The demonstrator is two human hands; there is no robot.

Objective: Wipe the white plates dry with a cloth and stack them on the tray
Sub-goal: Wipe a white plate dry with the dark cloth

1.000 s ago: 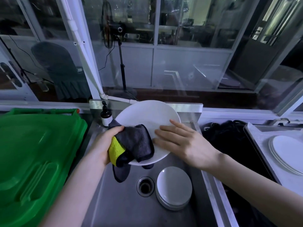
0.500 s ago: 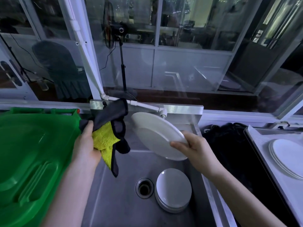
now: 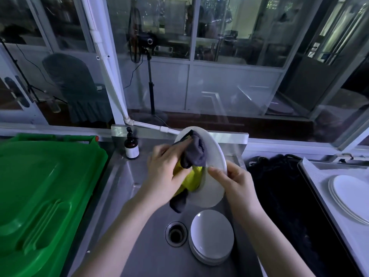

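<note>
One broad green plastic bin lid (image 3: 46, 196) took up the whole left side. Beside it lay the stainless steel sink (image 3: 129, 196), with the pale metal tray (image 3: 317, 176) off to the right, past a black mass I could not make out. On that tray sat a small stack of finished white plates (image 3: 353, 192). A second stack of white plates (image 3: 211, 236) waited on the sink bottom, just beside the drain (image 3: 175, 233). Above the sink the person held one round white plate (image 3: 212, 193) tilted on edge, its face turned leftward. The right hand (image 3: 237, 182) gripped its near rim, thumb laid on the face. The left hand (image 3: 165, 172) was closed round a bunched grey-and-yellow cloth (image 3: 195, 154) and pressed it against the plate's face. To do this well, I judged, the cloth should sweep right out to the rim and then across the back, with the right hand shifting its grip so no damp patch hides under the thumb; a wet plate could slip. A small brown pump bottle (image 3: 131, 145) stood at the sink's back corner.
</note>
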